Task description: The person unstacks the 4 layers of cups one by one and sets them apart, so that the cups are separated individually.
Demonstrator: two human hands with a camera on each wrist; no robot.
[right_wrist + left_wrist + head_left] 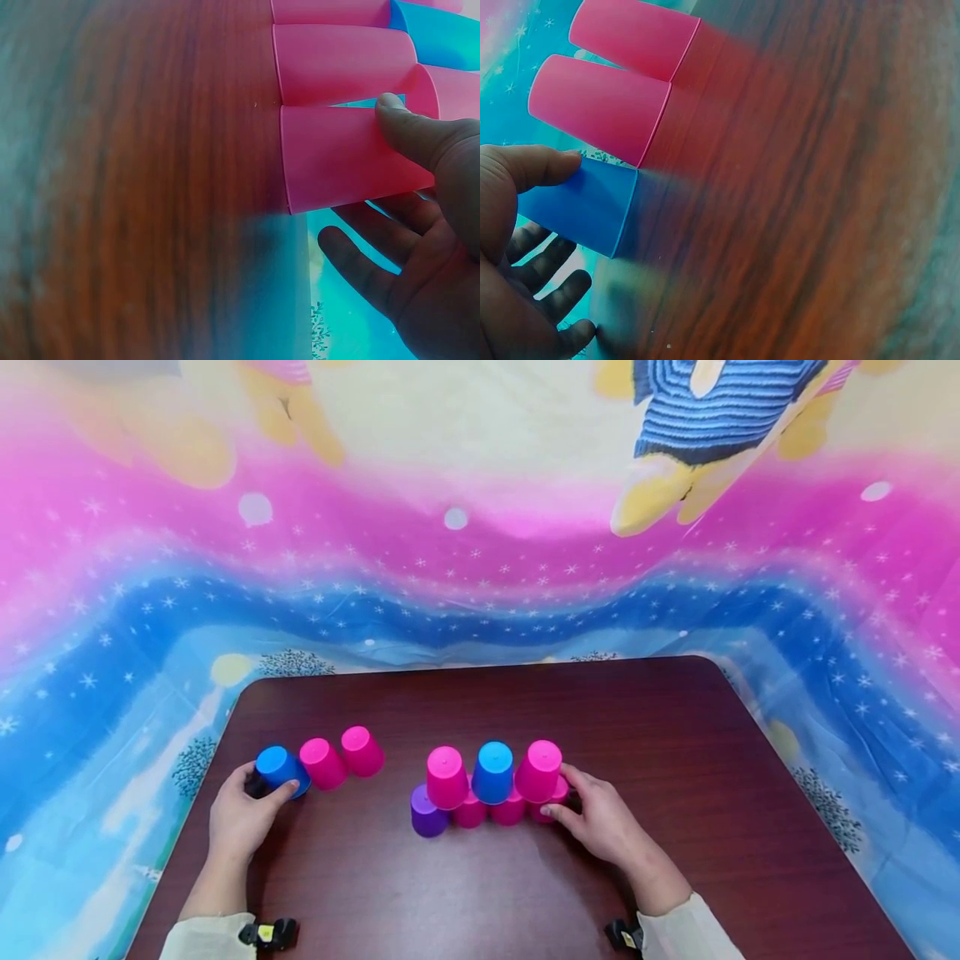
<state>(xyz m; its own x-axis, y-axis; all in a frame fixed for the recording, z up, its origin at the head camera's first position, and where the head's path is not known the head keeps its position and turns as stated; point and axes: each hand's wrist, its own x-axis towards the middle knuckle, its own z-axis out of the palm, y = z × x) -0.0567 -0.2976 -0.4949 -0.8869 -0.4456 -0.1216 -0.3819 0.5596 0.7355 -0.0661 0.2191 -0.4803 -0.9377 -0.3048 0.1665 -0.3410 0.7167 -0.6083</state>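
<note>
Pale sleeves (206, 939) lie nearest the camera. The left hand (243, 818) pinches a blue cup (277, 768) between thumb and fingers, at the left end of a line with two pink cups (322, 765). The right hand (600, 818) grips the right-end lower pink cup (337, 161), apparently to align or steady its row. Three upper cups (493, 774) bridge four lower cups (429, 812), presumably sharing support. All are inverted; broad rims likely give stable bases on the table (360, 877).
</note>
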